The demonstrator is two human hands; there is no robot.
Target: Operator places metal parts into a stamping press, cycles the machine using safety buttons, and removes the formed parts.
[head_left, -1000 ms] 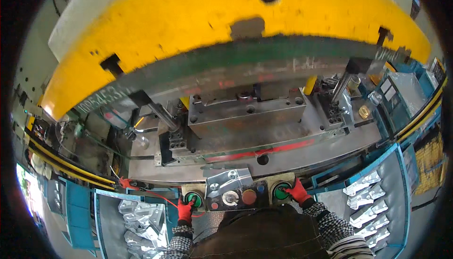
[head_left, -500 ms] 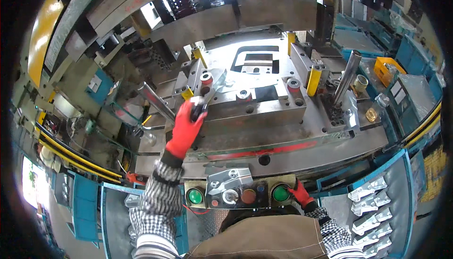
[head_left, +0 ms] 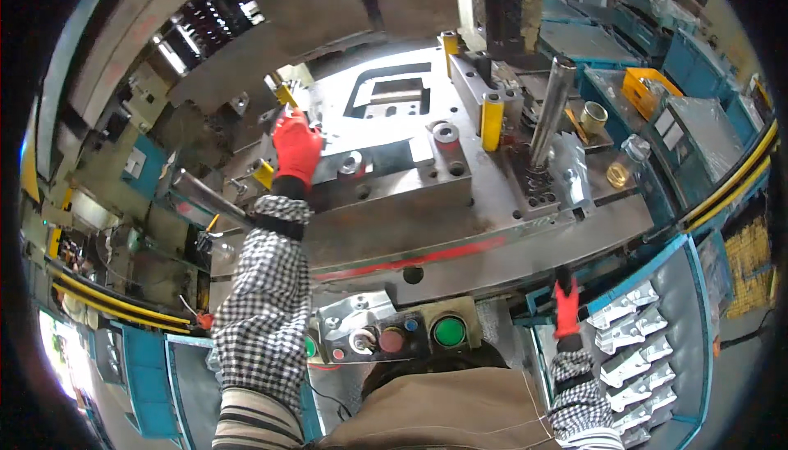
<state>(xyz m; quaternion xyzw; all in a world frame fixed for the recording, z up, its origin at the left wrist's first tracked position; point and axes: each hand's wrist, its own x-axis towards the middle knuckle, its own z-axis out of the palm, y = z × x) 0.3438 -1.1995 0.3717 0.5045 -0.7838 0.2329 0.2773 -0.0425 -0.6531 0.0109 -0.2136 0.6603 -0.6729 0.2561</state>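
Note:
My left hand (head_left: pixel 297 148), in a red glove, reaches over the left end of the steel die block (head_left: pixel 386 191). Its fingers are curled, and whatever they hold is hidden. Beside it lies the bright die plate (head_left: pixel 332 85) with a rectangular opening. My right hand (head_left: pixel 566 306), also red-gloved, is right of the control box, above the near edge of a blue-rimmed bin (head_left: pixel 694 310). Its fingers point forward, apart; a dark patch shows at their tips. Several stamped metal brackets (head_left: pixel 628 337) are stacked in that bin. Another stamped metal piece (head_left: pixel 365 306) rests on the control box.
The control box has a green button (head_left: pixel 449 332) and a red button (head_left: pixel 391 339). A steel guide post (head_left: pixel 552 114) and a yellow post (head_left: pixel 492 122) rise on the right; another steel post (head_left: pixel 209 196) leans at left. A clear bottle (head_left: pixel 628 163) stands near an orange crate (head_left: pixel 648 91).
My left hand has moved farther forward over the die. My right hand has left the green button and shifted right toward the bin. The view has turned to the right.

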